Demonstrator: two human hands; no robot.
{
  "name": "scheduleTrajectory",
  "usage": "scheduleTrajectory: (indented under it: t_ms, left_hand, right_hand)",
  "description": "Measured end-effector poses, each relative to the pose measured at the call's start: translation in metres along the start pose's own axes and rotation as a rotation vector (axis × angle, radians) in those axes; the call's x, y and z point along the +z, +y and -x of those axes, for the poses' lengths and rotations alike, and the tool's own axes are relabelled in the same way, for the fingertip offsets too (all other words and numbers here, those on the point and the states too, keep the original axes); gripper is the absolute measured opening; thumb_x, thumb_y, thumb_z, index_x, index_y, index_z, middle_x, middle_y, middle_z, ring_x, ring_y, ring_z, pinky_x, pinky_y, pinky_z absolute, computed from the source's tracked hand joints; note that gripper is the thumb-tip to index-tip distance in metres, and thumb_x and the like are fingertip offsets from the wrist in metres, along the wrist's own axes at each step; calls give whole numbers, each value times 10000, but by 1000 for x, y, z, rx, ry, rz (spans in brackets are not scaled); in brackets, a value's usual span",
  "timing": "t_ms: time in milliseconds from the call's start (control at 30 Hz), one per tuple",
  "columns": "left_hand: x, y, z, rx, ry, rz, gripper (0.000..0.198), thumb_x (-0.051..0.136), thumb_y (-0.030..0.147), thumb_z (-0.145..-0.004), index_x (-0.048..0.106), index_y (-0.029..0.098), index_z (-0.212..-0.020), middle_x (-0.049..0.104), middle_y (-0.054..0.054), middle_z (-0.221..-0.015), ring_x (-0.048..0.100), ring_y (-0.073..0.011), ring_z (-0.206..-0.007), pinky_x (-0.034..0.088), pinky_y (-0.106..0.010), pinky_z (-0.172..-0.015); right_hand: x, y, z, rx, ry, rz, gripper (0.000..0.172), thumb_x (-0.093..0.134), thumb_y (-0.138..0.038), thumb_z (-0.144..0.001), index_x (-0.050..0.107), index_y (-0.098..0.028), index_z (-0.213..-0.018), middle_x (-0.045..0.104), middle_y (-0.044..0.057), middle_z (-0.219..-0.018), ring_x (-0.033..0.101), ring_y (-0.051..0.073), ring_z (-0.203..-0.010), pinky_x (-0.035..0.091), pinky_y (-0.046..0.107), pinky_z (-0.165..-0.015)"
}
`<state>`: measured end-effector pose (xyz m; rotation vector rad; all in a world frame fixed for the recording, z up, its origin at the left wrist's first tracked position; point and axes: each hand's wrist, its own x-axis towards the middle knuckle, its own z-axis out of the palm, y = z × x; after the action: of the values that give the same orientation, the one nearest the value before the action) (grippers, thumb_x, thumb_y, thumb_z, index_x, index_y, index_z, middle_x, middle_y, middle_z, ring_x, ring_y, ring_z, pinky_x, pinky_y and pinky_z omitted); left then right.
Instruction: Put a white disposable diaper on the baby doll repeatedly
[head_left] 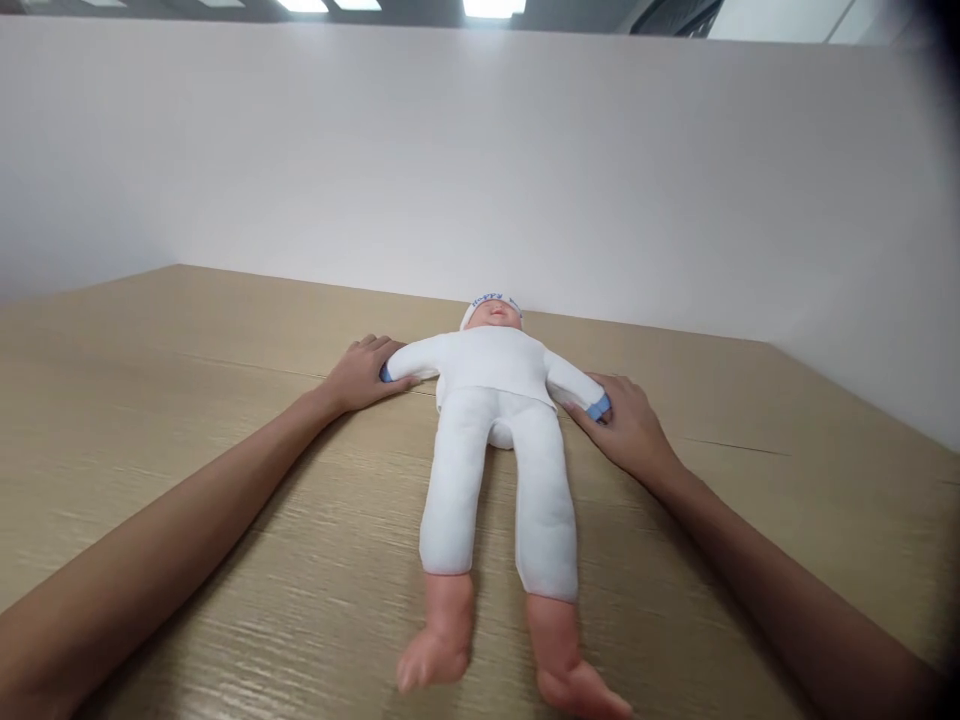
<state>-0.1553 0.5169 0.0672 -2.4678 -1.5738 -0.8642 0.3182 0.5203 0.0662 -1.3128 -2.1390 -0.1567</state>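
Observation:
A baby doll (pixel 499 365) lies on its back, its head away from me and its bare feet towards me. It wears a white top, white trousers and a white cap (pixel 480 300) with blue lettering. The doll's arms are spread out sideways, with blue cuffs at the sleeve ends. My left hand (pixel 367 375) is closed around the end of the arm on the left, thumb along the sleeve. On the other side my right hand (pixel 630 425) grips the end of the other sleeve by its blue cuff (pixel 599 407). The doll's hands are mostly hidden in my grasp.
Under the doll is a light wood-grain table top (pixel 225 460) with thin seams across it. A plain white partition (pixel 480 160) rises behind the table and along its sides. Ceiling lights (pixel 493 8) show above the partition.

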Motion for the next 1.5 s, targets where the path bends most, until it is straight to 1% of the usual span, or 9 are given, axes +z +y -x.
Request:
scheduleTrajectory:
  t_ms: [100,233,400,567,733,900,1200,1400,1500]
  left_hand:
    - [-11,-15,12,51,-34,70,688,653,737,-978,640,275,-1487,745,-88,-1341,647,-329,-1203,480,-493,-1081]
    - [-17,-29,22,32,-9,128,698,722,736,-937,658,270,-1454,743,-87,-1375,654,-325,-1232,481,-484,-1112]
    - [-17,-26,25,-12,13,141,682,727,746,-923,689,252,-1391,761,-92,-1308,661,-333,-1202,518,-482,-1060]
    - [-26,-20,40,-46,36,107,608,681,693,-965,692,248,-1378,768,-96,-1226,669,-339,-1167,532,-498,-1034]
    - [-36,-20,56,-78,68,102,527,608,691,-1019,742,250,-1274,791,-91,-1258,681,-325,-1157,539,-486,-1039]
    - [-36,-24,56,-145,34,85,612,511,763,-1032,791,239,-1181,817,-118,-1166,696,-332,-1124,558,-478,-1003]
    - [-28,-32,55,-184,-13,44,622,466,743,-1028,783,252,-1240,816,-112,-1216,707,-306,-1096,537,-451,-1018]
    - [-25,-23,67,-321,10,-78,562,444,692,-1032,794,270,-1156,776,-142,-1317,635,-404,-1251,408,-594,-1110]
    - [-27,-16,76,-380,37,-111,543,447,658,-1039,761,269,-1253,733,-162,-1405,595,-433,-1318,385,-619,-1128]
  right_hand:
    - [-8,12,15,-11,21,4,664,562,-730,-1020,663,-199,-1407,739,173,-1310,661,391,-1182,512,541,-1044]
    - [-10,27,22,36,-5,-13,593,553,-702,-1034,725,-234,-1355,756,149,-1280,667,390,-1193,523,556,-1056]
    - [-6,30,21,79,-14,25,600,543,-603,-1055,696,-211,-1483,736,160,-1326,657,375,-1227,526,552,-1095]
    - [-14,25,39,117,-4,52,675,540,-534,-1047,603,-110,-1568,697,200,-1433,626,384,-1330,495,567,-1172]
    - [-30,20,56,145,63,18,593,580,-552,-1026,698,-154,-1450,722,172,-1416,657,388,-1312,512,583,-1165]
    - [-36,17,54,189,61,-49,450,558,-523,-1064,825,-208,-1244,795,131,-1306,718,375,-1228,561,582,-1090]
    - [-30,23,52,189,37,-10,372,593,-415,-1074,837,-203,-1257,809,132,-1276,741,330,-1171,588,515,-1039]
    - [-32,12,53,183,32,63,384,578,-315,-1046,803,-150,-1310,774,157,-1328,683,336,-1212,546,506,-1097]
    - [-34,2,60,219,68,115,486,595,-330,-1022,716,-107,-1437,698,212,-1414,606,380,-1315,510,543,-1139]
